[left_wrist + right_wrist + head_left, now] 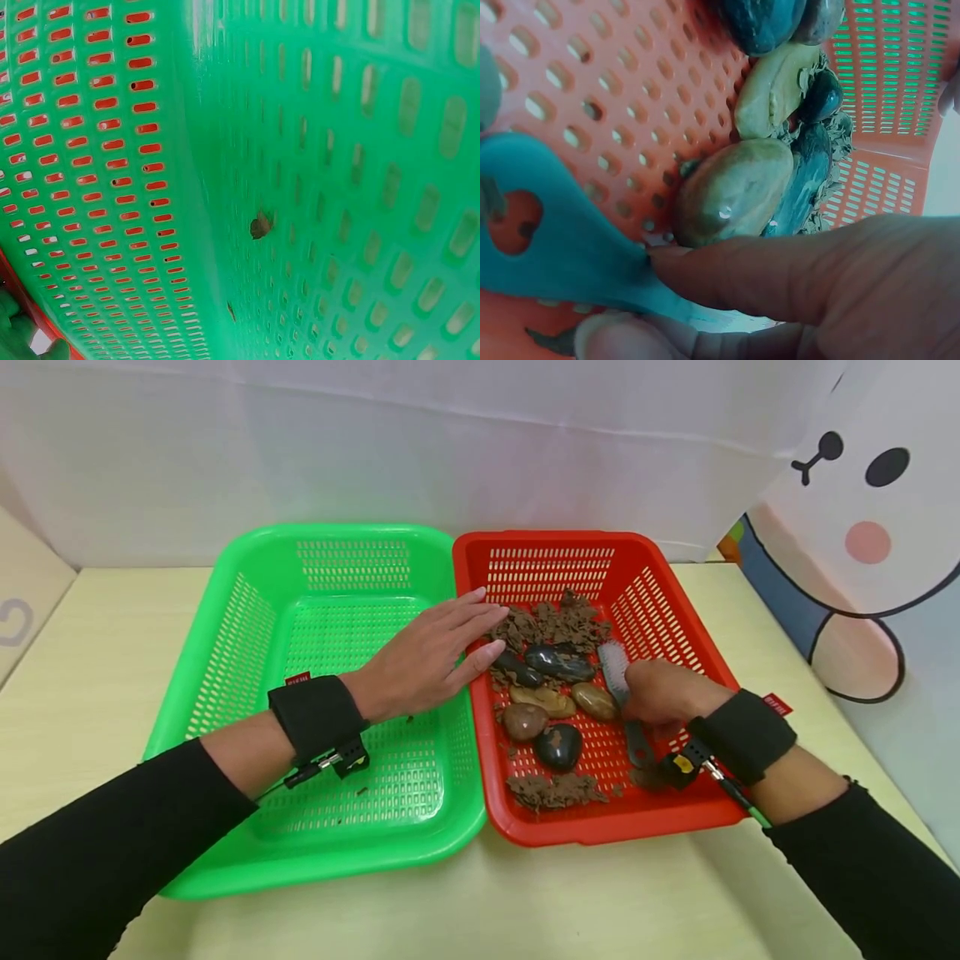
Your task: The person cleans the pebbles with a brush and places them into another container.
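Tabletop point(592, 902) carries a green plastic basket point(322, 870) and, beside it, a red plastic basket point(622, 832). Left hand point(427, 656), fingers extended, is at the red basket's left rim; right hand point(667, 693), inside that basket, has its fingers closed round the handle of a scrub brush point(615, 668). Brush is right of the smooth stones point(543, 700), with brown crumbs point(562, 622) behind and in front of the stones.

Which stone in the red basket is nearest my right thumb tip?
The smooth tan oval stone, just left of the brush. The longer yellowish stone and the round brown stone lie farther left.
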Available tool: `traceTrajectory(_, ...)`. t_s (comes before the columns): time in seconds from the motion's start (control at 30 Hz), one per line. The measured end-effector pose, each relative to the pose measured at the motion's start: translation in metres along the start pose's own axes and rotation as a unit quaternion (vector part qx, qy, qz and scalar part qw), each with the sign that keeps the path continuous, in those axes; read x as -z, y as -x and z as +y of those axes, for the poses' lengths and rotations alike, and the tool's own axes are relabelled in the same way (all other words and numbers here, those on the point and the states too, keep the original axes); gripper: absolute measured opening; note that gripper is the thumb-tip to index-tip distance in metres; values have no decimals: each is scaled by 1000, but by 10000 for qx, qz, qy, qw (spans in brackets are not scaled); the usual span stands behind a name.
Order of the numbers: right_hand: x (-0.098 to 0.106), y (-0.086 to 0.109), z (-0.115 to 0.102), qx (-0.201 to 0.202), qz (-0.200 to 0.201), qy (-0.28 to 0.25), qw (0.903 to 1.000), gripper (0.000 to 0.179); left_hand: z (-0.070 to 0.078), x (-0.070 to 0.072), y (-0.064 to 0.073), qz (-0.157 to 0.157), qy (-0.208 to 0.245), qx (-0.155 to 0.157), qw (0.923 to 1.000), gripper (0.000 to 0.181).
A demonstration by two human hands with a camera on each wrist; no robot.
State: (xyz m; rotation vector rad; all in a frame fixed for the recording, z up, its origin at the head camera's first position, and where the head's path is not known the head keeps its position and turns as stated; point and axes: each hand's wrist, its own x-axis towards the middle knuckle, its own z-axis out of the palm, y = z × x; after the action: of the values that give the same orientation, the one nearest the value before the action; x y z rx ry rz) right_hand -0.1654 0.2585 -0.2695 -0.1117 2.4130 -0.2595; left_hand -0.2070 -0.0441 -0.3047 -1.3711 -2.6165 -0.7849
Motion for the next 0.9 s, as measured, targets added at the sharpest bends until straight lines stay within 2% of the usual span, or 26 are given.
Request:
traceTrajectory(0.13,1,1,-1,98,-152,2,9998,31,0,2,0,21,-37,31,10000,53)
traceTrajectory(0.3,0,1,0,136,-240,-113,9996,31,0,1,0,-2,-53,27,10000,53)
traceTrajectory(0.6,0,-1,2,126,-82,-169,9997,28,0,0,0,-37,29,22,10000,54)
traceTrajectory(0.73,0,0,2,212,269,28,9994,27,-1,-1,1,-37,33,9,10000,53)
traceTrajectory(0.9,1,3,-1,112,1228,-76,9923,31,-1,-1,0,-43,32,24,10000,53)
